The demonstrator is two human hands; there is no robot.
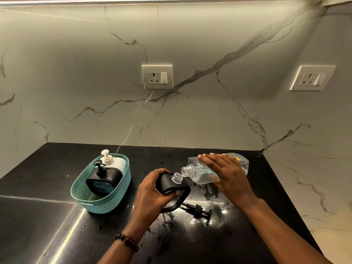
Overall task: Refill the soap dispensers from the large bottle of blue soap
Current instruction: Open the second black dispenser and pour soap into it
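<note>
Soap sits pale blue in the lower part of the large clear bottle, which is tipped on its side near the back edge of the black countertop, right of centre, its open threaded neck pointing left and slightly down. The right hand lies over the top of the bottle with the fingers spread and wrapped across its upper face, holding it in the tilt. An orange patch of label shows at the bottle's far end, by the fingertips.

The left hand is closed around a black dispenser with a clear body, thumb on the near side and fingers curled over the black top. The dispenser is tilted so that its open clear neck points up and to the right, and it meets the mouth of the large bottle; the two openings are touching or very nearly so. Whether liquid is passing between them cannot be told. A beaded bracelet circles the left wrist.

Just in front of the held dispenser, a black pump head lies on its side on the countertop, among wet splashes.

Toward the left of the countertop stands a teal woven-look basket. Inside it, a black dispenser with pump stands at the front and a white dispenser stands behind it, both upright and touching or just beside each other.

Two wall sockets are set in the marble backsplash, one above the centre and one toward the right
</note>
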